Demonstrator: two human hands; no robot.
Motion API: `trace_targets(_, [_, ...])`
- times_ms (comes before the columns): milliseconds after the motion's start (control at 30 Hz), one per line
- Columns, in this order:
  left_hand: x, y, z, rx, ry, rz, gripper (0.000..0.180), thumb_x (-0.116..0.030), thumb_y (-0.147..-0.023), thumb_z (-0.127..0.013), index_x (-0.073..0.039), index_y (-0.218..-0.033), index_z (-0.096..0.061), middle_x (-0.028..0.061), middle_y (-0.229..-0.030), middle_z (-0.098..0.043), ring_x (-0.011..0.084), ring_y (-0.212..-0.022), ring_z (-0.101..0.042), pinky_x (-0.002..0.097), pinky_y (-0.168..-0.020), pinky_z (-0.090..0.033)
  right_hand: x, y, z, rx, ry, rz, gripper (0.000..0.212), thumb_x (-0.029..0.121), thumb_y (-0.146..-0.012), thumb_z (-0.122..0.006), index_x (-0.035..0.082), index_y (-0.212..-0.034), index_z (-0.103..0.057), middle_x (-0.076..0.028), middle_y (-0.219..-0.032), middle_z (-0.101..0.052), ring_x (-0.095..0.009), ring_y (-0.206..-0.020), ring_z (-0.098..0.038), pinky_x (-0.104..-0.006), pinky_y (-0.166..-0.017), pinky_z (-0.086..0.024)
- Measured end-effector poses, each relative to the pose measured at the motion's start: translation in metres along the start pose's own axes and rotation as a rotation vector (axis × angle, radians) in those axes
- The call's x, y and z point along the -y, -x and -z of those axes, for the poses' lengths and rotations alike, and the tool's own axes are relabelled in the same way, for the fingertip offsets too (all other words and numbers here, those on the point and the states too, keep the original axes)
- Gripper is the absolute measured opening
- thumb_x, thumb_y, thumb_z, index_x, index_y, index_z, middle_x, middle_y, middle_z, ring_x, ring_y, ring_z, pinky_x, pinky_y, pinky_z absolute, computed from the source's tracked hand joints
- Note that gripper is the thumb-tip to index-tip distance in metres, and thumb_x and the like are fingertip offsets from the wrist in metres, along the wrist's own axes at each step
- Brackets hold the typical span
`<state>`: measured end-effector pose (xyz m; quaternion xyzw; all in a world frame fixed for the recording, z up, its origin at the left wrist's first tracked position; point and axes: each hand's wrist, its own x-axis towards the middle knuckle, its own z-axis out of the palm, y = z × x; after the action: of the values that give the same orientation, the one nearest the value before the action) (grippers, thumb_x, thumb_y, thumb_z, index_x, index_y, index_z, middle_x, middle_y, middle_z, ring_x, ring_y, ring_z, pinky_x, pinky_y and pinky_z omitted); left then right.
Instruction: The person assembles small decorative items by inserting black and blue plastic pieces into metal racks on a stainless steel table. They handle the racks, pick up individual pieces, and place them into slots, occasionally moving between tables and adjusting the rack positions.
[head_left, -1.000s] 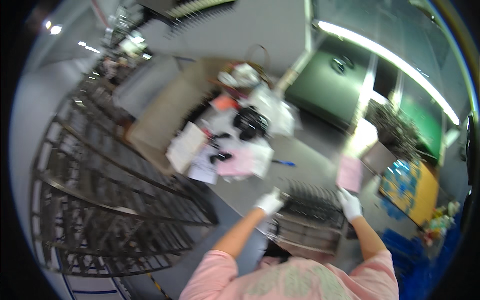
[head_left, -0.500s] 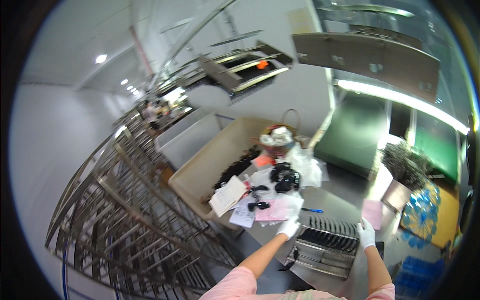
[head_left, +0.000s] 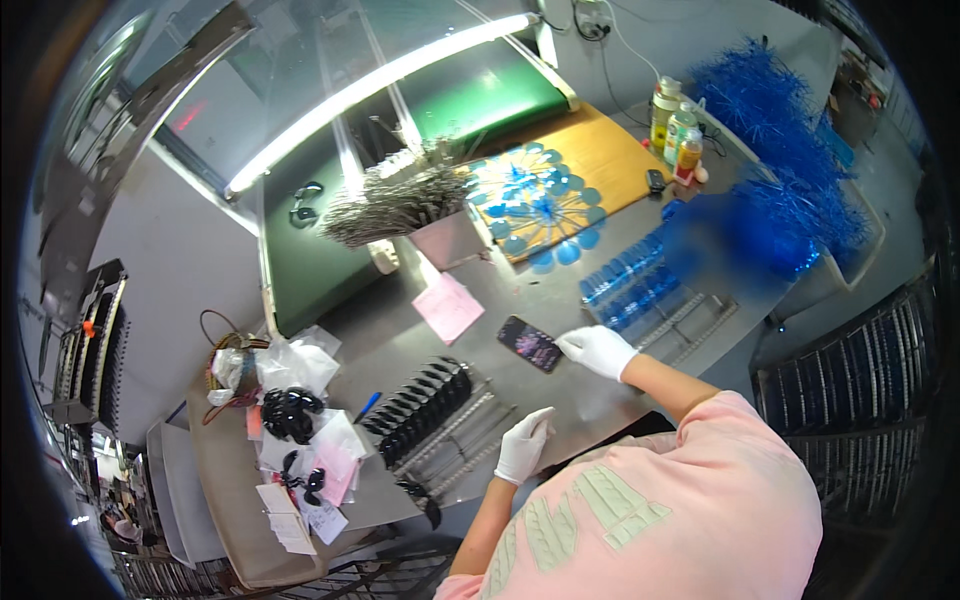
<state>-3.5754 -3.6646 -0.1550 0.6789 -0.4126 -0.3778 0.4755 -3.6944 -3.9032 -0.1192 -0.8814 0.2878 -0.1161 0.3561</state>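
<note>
My left hand [head_left: 523, 446], in a white glove, is above the table's front edge, just right of a metal rack [head_left: 468, 440] bearing a row of curved black pieces [head_left: 420, 405]. Its fingers stretch forward, with nothing seen in them. My right hand [head_left: 598, 352], gloved in white too, reaches over the tabletop, fingers extended at the right end of a phone [head_left: 530, 343] with a lit screen. Whether the fingertips touch the phone I cannot tell. Beyond that hand, a second rack [head_left: 685, 325] carries clear blue pieces [head_left: 630, 285].
A pink paper [head_left: 447, 308] lies behind the phone. Farther back are a bundle of thin grey stems [head_left: 390, 205], blue discs [head_left: 540, 200] on a yellow board [head_left: 625, 160] and several bottles [head_left: 687, 155]. Blue tinsel [head_left: 760, 100] fills the right; papers [head_left: 335, 470] and black parts [head_left: 290, 415] lie left.
The view has swung to the right. Both hands have come away from the sides of the rack with the black pieces; the right one is now beside the phone.
</note>
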Motion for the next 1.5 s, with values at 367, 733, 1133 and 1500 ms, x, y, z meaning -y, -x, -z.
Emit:
trace_targets(367, [-0.019, -0.113, -0.194, 0.006, -0.569, 0.359, 0.071, -0.039, -0.098, -0.055, -0.013, -0.158, -0.028, 0.0319, -0.102, -0.069, 0.0459, -0.09, -0.07, 0.0501, -0.084, -0.054, -0.149, -0.113, 0.16, -0.108, 0.022, 0.391, 0.024, 0.023, -0.097, -0.06, 0.008, -0.109, -0.074, -0.014, -0.106, -0.073, -0.033, -0.098, -0.069, -0.0406, -0.088, -0.055])
trace_targets(733, [0.021, -0.111, -0.265, -0.436, -0.394, 0.338, 0.068, -0.012, -0.098, -0.049, -0.006, -0.161, -0.024, 0.0059, -0.065, -0.053, 0.021, -0.054, -0.047, 0.0399, -0.054, -0.043, -0.232, -0.446, 0.078, 0.41, 0.309, 0.47, 0.041, 0.031, -0.095, -0.049, 0.006, -0.122, -0.068, -0.02, -0.124, -0.069, -0.038, -0.116, -0.063, -0.0432, -0.098, -0.048])
trace_targets(1133, [0.018, -0.11, -0.259, -0.462, -0.299, 0.499, 0.052, -0.02, -0.101, -0.053, -0.019, -0.152, -0.047, 0.0204, -0.122, -0.067, 0.0308, -0.1, -0.064, 0.0396, -0.091, -0.052, -0.271, -0.491, 0.071, -0.13, 0.234, -0.143, 0.028, 0.021, -0.09, -0.057, -0.004, -0.097, -0.07, -0.027, -0.106, -0.071, -0.04, -0.1, -0.069, -0.0451, -0.082, -0.054])
trace_targets(1500, [-0.101, -0.163, -0.187, -0.447, 0.064, 0.052, 0.077, -0.032, -0.098, -0.062, -0.015, -0.162, -0.023, 0.0179, -0.145, -0.054, 0.0265, -0.134, -0.052, 0.0369, -0.113, -0.039, -0.205, -0.134, 0.255, 0.202, -0.399, 0.098, 0.021, 0.008, -0.078, -0.065, -0.005, -0.094, -0.063, -0.017, -0.082, -0.068, -0.025, -0.072, -0.066, -0.0393, -0.07, -0.054])
